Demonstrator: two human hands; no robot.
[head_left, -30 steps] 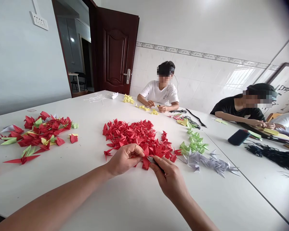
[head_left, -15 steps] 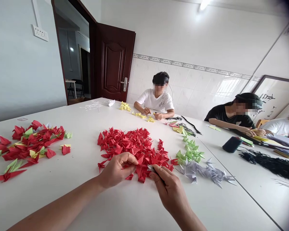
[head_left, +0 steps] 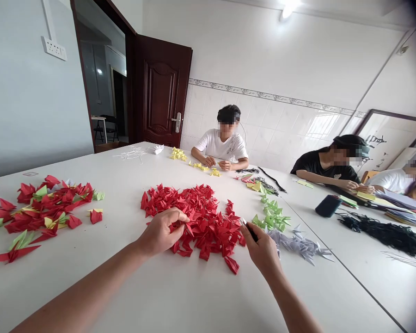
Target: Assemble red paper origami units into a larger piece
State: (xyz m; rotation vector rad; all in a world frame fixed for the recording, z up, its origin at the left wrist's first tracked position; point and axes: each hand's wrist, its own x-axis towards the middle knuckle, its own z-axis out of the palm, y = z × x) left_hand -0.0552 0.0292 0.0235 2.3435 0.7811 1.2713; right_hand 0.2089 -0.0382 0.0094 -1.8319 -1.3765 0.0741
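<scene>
A large pile of folded red paper cranes [head_left: 208, 217] lies on the white table in front of me. Over its lower left part, my left hand [head_left: 166, 229] pinches a red paper crane [head_left: 190, 221] between thumb and fingers. My right hand [head_left: 261, 245], at the pile's right edge, is closed around a small dark tool [head_left: 251, 231] with a pale metal tip that points up and left. A single red folded piece [head_left: 232, 265] lies apart, between my hands and nearer to me.
Mixed red, green and yellow folds [head_left: 52, 203] lie at the left. Green cranes [head_left: 271, 212] and white cranes [head_left: 301, 245] sit right of the pile, near a dark thread spool [head_left: 328, 206] and black cords [head_left: 384, 236]. Other people work across the table.
Both hands have moved apart, my left hand left with a red crane in its fingers, my right hand right with the tool. A red piece now lies separately below the pile.
</scene>
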